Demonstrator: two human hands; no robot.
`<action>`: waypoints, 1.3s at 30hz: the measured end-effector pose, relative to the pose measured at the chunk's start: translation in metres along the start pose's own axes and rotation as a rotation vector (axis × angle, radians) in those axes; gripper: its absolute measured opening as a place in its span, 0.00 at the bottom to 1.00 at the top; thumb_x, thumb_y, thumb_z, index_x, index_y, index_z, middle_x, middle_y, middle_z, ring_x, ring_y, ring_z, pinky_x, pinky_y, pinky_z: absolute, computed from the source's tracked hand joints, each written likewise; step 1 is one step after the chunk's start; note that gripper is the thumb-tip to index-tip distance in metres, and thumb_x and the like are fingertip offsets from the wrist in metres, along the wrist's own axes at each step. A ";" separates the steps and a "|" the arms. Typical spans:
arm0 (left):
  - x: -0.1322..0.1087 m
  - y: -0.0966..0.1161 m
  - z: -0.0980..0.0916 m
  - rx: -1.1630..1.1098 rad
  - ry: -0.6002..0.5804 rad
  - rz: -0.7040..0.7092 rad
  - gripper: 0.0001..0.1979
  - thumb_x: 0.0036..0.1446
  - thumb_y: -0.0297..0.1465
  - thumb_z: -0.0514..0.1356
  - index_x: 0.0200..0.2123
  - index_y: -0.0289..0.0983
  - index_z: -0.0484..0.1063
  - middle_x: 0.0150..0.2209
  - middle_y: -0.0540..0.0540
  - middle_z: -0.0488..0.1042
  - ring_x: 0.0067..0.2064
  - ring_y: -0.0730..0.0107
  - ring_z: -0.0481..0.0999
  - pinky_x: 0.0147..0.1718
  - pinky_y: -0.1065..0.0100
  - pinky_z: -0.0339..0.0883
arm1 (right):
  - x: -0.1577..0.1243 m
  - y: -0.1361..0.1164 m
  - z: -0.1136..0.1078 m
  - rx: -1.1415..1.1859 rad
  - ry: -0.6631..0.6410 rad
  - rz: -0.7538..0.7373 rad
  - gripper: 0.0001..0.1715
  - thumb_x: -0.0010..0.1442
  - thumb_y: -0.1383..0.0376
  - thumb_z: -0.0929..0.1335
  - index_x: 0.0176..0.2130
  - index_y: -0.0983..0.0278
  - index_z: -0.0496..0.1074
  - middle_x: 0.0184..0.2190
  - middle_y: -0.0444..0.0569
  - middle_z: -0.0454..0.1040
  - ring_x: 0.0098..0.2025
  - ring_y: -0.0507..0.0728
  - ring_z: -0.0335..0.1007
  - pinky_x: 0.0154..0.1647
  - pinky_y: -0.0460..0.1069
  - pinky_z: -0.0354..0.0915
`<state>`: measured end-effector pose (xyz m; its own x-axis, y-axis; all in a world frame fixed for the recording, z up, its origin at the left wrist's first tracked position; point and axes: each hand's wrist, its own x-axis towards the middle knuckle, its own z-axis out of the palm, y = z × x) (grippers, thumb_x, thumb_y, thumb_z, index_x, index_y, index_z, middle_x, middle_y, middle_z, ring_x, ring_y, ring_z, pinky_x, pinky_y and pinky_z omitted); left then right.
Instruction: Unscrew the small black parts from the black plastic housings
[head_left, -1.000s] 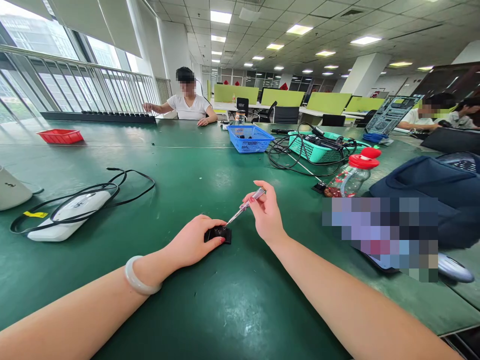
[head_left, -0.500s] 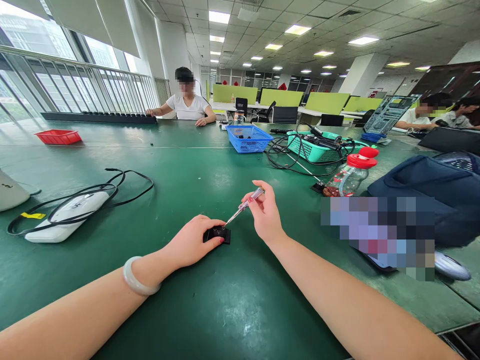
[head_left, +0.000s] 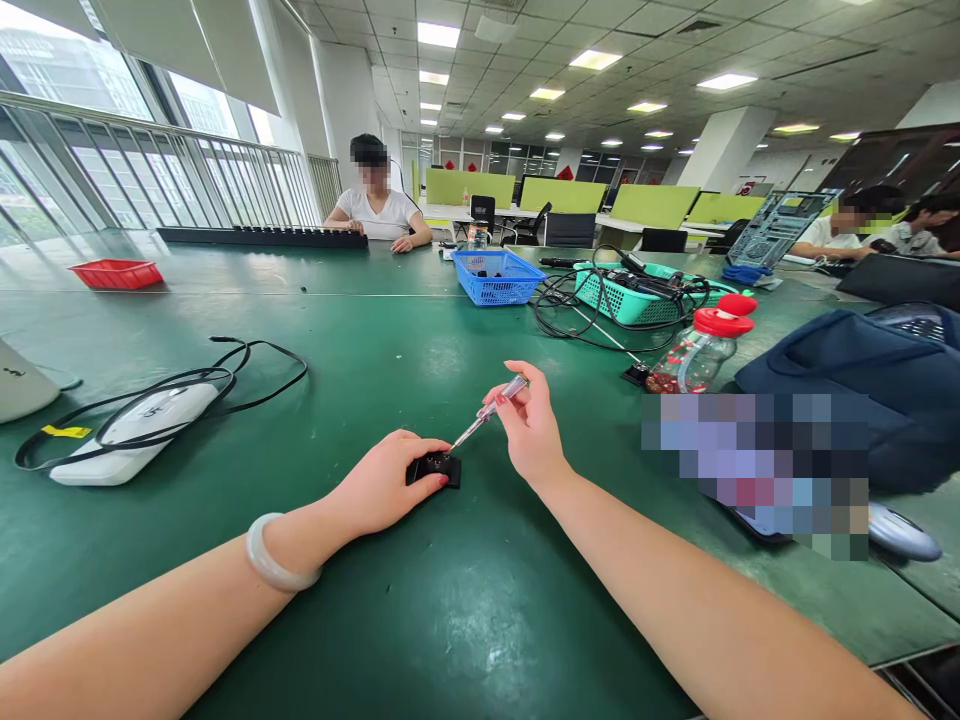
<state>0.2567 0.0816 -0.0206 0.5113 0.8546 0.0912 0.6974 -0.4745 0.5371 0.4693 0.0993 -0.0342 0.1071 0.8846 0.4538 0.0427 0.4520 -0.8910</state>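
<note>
A small black block-like part with shiny metal spots on top lies on the green tabletop. My left hand grips it, thumb along the near side and fingers along the far side, covering its left end. Between the closed fingers of my right hand is a slim screwdriver with a clear handle. It slants down to the left, its tip at the top of the black part's right side. Whether the tip sits in a screw is too small to tell.
Left lies a white device wrapped in black cable; beyond it, a red tray. A blue basket, a teal basket with cables, a red-lidded jar and a dark blue bag stand right. A person sits across.
Across the table, the long black strip at the other person's hand has shifted to the right, and that hand with it. My hands, the screwdriver and the black part look unmoved.
</note>
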 end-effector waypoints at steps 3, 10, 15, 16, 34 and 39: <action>0.001 -0.001 0.001 -0.001 0.012 0.015 0.19 0.59 0.39 0.59 0.52 0.44 0.76 0.45 0.45 0.80 0.50 0.57 0.75 0.52 0.56 0.72 | 0.000 -0.001 0.000 -0.005 -0.004 -0.007 0.20 0.63 0.60 0.66 0.54 0.54 0.60 0.34 0.43 0.74 0.36 0.55 0.74 0.45 0.58 0.71; 0.001 -0.001 0.002 0.003 0.019 0.023 0.18 0.59 0.38 0.60 0.52 0.44 0.77 0.46 0.45 0.80 0.51 0.56 0.74 0.54 0.54 0.71 | 0.000 -0.002 0.000 -0.005 0.005 0.004 0.21 0.63 0.60 0.66 0.54 0.55 0.60 0.33 0.42 0.74 0.36 0.55 0.75 0.46 0.58 0.72; 0.001 -0.001 0.001 -0.002 0.012 0.026 0.18 0.59 0.39 0.60 0.52 0.44 0.76 0.47 0.45 0.80 0.52 0.56 0.74 0.55 0.53 0.70 | 0.001 -0.003 0.000 0.009 0.017 0.041 0.21 0.62 0.60 0.68 0.53 0.55 0.60 0.33 0.43 0.75 0.37 0.56 0.76 0.47 0.59 0.73; 0.001 -0.001 0.001 -0.003 0.014 0.029 0.18 0.59 0.39 0.60 0.52 0.44 0.76 0.47 0.45 0.80 0.52 0.56 0.74 0.55 0.53 0.70 | 0.001 -0.003 0.000 0.009 0.020 0.049 0.21 0.62 0.60 0.68 0.53 0.55 0.60 0.33 0.43 0.76 0.37 0.56 0.76 0.48 0.59 0.73; 0.000 -0.001 0.000 -0.001 -0.001 0.020 0.18 0.59 0.39 0.60 0.52 0.45 0.76 0.47 0.46 0.80 0.53 0.56 0.74 0.55 0.54 0.69 | 0.006 0.005 0.001 0.129 0.094 0.160 0.28 0.55 0.55 0.73 0.51 0.56 0.60 0.30 0.40 0.74 0.36 0.56 0.78 0.45 0.58 0.75; 0.000 -0.002 0.002 -0.004 0.007 0.008 0.18 0.59 0.39 0.60 0.52 0.43 0.76 0.47 0.44 0.80 0.53 0.55 0.73 0.55 0.53 0.69 | 0.005 0.009 0.005 0.150 0.056 0.220 0.33 0.49 0.52 0.76 0.49 0.56 0.61 0.26 0.37 0.70 0.31 0.56 0.77 0.41 0.57 0.76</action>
<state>0.2559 0.0823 -0.0231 0.5135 0.8521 0.1010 0.6912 -0.4805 0.5398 0.4656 0.1082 -0.0395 0.1525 0.9575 0.2448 -0.1347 0.2655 -0.9547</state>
